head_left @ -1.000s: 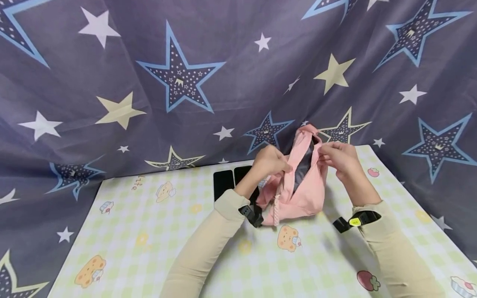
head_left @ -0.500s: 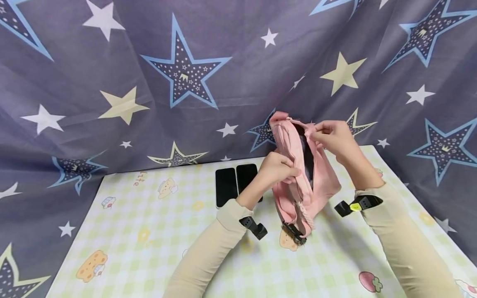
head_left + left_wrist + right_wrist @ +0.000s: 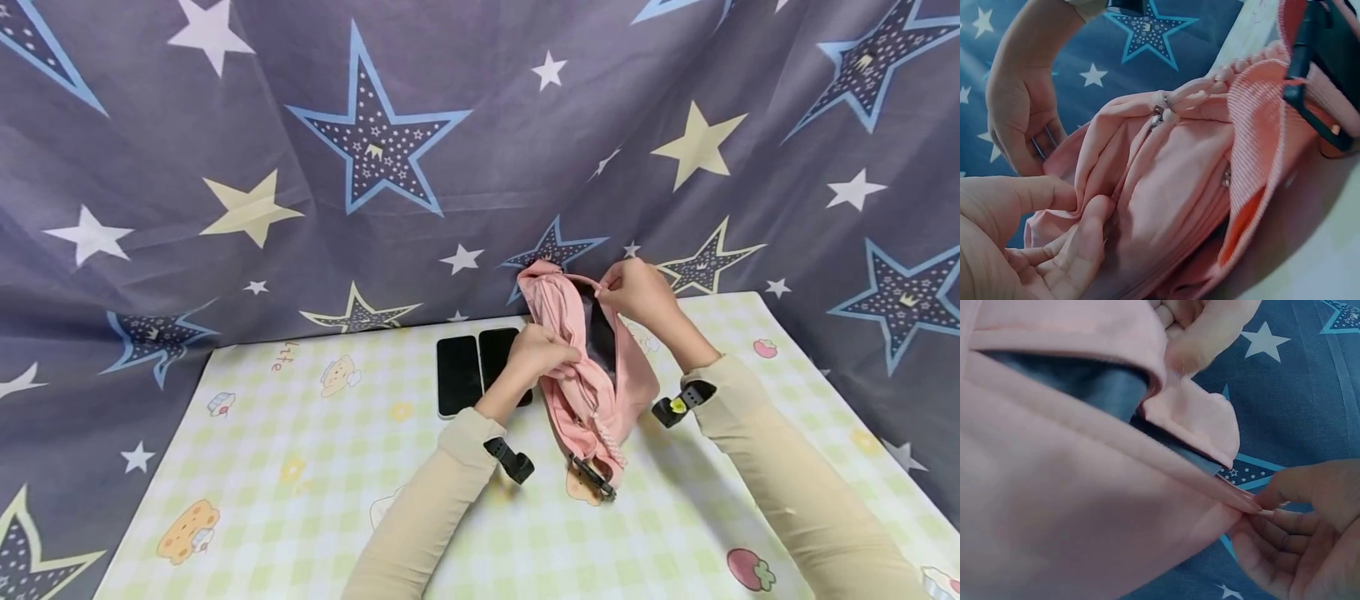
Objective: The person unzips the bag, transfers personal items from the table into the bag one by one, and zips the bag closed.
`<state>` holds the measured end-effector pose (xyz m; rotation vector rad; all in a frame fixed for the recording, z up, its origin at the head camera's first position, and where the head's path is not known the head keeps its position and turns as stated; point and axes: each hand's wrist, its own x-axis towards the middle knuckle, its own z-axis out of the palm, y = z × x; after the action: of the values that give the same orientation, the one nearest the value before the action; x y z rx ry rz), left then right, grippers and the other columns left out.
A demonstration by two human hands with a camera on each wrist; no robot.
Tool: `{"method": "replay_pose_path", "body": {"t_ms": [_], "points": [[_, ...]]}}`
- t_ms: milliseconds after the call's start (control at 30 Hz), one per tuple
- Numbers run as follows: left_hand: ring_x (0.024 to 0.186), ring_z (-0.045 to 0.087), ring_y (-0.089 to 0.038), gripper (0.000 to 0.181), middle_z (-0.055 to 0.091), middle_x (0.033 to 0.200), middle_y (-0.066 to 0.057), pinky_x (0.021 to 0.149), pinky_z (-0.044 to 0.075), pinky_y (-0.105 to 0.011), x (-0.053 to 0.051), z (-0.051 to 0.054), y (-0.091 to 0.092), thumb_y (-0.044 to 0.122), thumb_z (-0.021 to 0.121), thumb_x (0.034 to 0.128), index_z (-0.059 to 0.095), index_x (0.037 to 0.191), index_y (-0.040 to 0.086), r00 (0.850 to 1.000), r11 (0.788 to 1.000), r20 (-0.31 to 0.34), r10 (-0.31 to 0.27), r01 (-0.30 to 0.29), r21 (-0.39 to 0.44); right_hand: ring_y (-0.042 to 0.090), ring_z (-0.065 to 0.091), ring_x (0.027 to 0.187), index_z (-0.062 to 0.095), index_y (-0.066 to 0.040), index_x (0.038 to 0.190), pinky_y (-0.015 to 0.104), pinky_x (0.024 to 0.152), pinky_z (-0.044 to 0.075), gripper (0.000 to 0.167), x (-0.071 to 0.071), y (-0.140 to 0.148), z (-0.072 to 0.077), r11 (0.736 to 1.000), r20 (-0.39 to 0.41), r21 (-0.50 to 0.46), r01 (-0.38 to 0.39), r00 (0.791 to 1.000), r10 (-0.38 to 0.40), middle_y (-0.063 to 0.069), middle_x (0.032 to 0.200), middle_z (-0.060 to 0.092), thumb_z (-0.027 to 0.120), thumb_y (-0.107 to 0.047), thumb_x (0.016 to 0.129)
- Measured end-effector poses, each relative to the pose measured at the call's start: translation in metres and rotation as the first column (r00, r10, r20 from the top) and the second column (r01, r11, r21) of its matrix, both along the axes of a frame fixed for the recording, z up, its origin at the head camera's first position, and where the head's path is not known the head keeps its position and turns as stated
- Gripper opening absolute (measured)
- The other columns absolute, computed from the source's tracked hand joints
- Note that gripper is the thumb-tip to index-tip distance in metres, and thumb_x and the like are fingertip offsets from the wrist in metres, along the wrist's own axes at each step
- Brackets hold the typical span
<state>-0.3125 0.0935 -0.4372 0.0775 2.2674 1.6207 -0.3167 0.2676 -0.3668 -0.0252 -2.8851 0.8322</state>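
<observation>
A pink fabric bag (image 3: 558, 308) with a braided pink cord (image 3: 609, 440) and a black buckle (image 3: 592, 479) stands on the table, its dark-lined mouth spread apart. On the near-left side of the opening, my left hand (image 3: 542, 354) pinches the fabric between thumb and fingers, as the left wrist view shows close up. My right hand (image 3: 637, 287) pinches the opposite edge of the opening; in the right wrist view its thumb and forefinger hold the pink rim (image 3: 1250, 503). The dark lining (image 3: 1085, 381) shows between the two edges. The bag's deeper inside is hidden.
Two black phones (image 3: 459, 379) lie side by side left of the bag, the right one partly behind my left hand. A green checked cloth with cartoon prints (image 3: 300, 467) covers the table. A star-patterned curtain (image 3: 420, 275) hangs along the back edge.
The bag has turned so its buckle end points toward me, and its top has come down a little. Both hands have stayed on the opening's edges, moving with it.
</observation>
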Motion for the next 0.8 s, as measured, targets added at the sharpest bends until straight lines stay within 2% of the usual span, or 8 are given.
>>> {"method": "replay_pose_path", "body": {"t_ms": [100, 167, 233, 267, 333, 400, 600, 800], "points": [[0.047, 0.067, -0.015, 0.023, 0.068, 0.053, -0.004, 0.051, 0.055, -0.022, -0.005, 0.003, 0.005, 0.017, 0.077, 0.085, 0.074, 0.064, 0.007, 0.992, 0.994, -0.129, 0.012, -0.026, -0.106, 0.024, 0.063, 0.072, 0.073, -0.002, 0.089, 0.031, 0.063, 0.046, 0.012, -0.001, 0.001, 0.005, 1.0, 0.054, 0.028, -0.009, 0.999, 0.007, 0.01, 0.08, 0.071, 0.069, -0.013, 0.089], [0.046, 0.063, -0.014, 0.036, 0.061, 0.047, 0.001, 0.045, 0.044, -0.019, -0.01, 0.004, 0.009, 0.023, 0.076, 0.0849, 0.066, 0.051, 0.014, 0.963, 0.982, -0.267, 0.034, -0.082, -0.168, 0.022, 0.061, 0.068, 0.072, -0.006, 0.084, 0.03, 0.059, 0.045, 0.008, 0.0, 0.002, 0.008, 0.997, 0.114, 0.071, -0.002, 0.993, -0.006, 0.007, 0.075, 0.069, 0.07, -0.013, 0.087], [0.043, 0.052, -0.015, 0.047, 0.05, 0.04, 0.005, 0.042, 0.029, -0.02, -0.015, 0.003, 0.011, 0.026, 0.075, 0.0844, 0.054, 0.043, 0.018, 0.923, 0.966, -0.381, 0.05, -0.141, -0.217, 0.021, 0.059, 0.065, 0.07, -0.009, 0.078, 0.031, 0.056, 0.044, 0.007, 0.001, 0.003, 0.009, 0.993, 0.175, 0.119, 0.01, 0.984, -0.031, 0.004, 0.07, 0.066, 0.072, -0.013, 0.084], [0.043, 0.044, -0.014, 0.05, 0.042, 0.039, 0.007, 0.043, 0.026, -0.021, -0.018, 0.002, 0.011, 0.024, 0.076, 0.0838, 0.05, 0.042, 0.019, 0.907, 0.961, -0.416, 0.059, -0.164, -0.222, 0.02, 0.059, 0.063, 0.069, -0.01, 0.075, 0.03, 0.055, 0.043, 0.009, 0.002, 0.004, 0.009, 0.991, 0.205, 0.133, 0.013, 0.978, -0.04, 0.003, 0.067, 0.065, 0.073, -0.014, 0.083], [0.047, 0.031, -0.01, 0.054, 0.03, 0.041, 0.011, 0.044, 0.023, -0.023, -0.022, -0.002, 0.012, 0.02, 0.076, 0.0813, 0.04, 0.041, 0.02, 0.893, 0.953, -0.445, 0.068, -0.19, -0.235, 0.019, 0.06, 0.06, 0.066, -0.013, 0.069, 0.029, 0.054, 0.043, 0.014, 0.003, 0.007, 0.007, 0.99, 0.248, 0.137, 0.014, 0.968, -0.048, 0.001, 0.063, 0.064, 0.073, -0.013, 0.081], [0.048, 0.031, -0.011, 0.055, 0.028, 0.042, 0.011, 0.046, 0.024, -0.023, -0.024, -0.007, 0.012, 0.018, 0.077, 0.0808, 0.039, 0.041, 0.02, 0.904, 0.946, -0.424, 0.058, -0.185, -0.265, 0.016, 0.06, 0.057, 0.065, -0.011, 0.067, 0.027, 0.053, 0.045, 0.015, 0.006, 0.01, 0.005, 0.995, 0.262, 0.099, 0.023, 0.964, -0.048, 0.002, 0.061, 0.065, 0.072, -0.012, 0.08], [0.048, 0.052, -0.009, 0.053, 0.042, 0.04, 0.012, 0.049, 0.035, -0.019, -0.025, -0.018, 0.014, 0.015, 0.077, 0.0798, 0.042, 0.04, 0.022, 0.944, 0.938, -0.33, 0.025, -0.136, -0.318, 0.019, 0.068, 0.058, 0.068, -0.002, 0.064, 0.025, 0.054, 0.05, 0.017, 0.016, 0.023, 0.004, 0.995, 0.24, -0.067, 0.077, 0.969, -0.059, 0.007, 0.06, 0.069, 0.071, -0.006, 0.081], [0.047, 0.067, -0.011, 0.05, 0.059, 0.046, 0.005, 0.042, 0.042, -0.015, -0.03, -0.022, 0.009, 0.011, 0.076, 0.0791, 0.045, 0.041, 0.022, 0.963, 0.944, -0.263, 0.053, -0.134, -0.301, 0.018, 0.068, 0.06, 0.072, -0.001, 0.07, 0.026, 0.056, 0.049, 0.015, 0.018, 0.026, 0.004, 0.995, 0.245, -0.074, 0.064, 0.968, -0.044, 0.005, 0.06, 0.07, 0.074, -0.009, 0.083]]}}
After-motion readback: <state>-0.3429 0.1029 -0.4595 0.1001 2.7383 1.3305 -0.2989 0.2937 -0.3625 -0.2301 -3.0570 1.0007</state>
